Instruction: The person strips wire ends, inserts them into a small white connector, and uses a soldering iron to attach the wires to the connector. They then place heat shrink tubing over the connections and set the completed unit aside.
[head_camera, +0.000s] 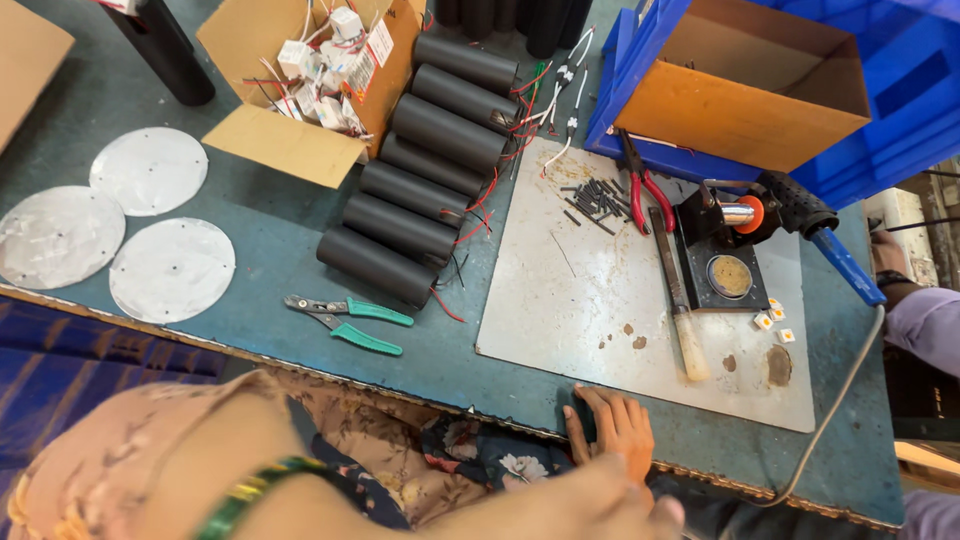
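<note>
Plainly nothing gripped by the left hand (610, 428): laid palm-down on the near edge of the blue-green table (280, 230), fingers (598, 405) loosely spread and pointing away, empty, touching only the tabletop. Just beside the fingertips, the near left corner of the white work board (590, 290), lying flat on the table, close to the hand but seemingly not under it. Probably stiff and thin, likely light enough for one hand yet awkward to lift from flat. Best taken by that near corner or the near edge, with fingertips slid under and the thumb on top. Best kept level too, on account of the soldering-iron stand (728, 262), the pale-handled blade (680, 300), the short black sleeve pieces (595, 200) and the small white squares (775, 320) resting on it. Scuffed and stained on top, so likely not slippery. Further left on the table, well apart from the hand: green-handled wire strippers (350, 320), a row of black tubes (420, 200) with red and black leads, three round metal discs (150, 170) and an open cardboard box (300, 140) of small white parts. At the far right, a blue crate (905, 80) and another person's sleeve (925, 325). Right hand not in view.
</note>
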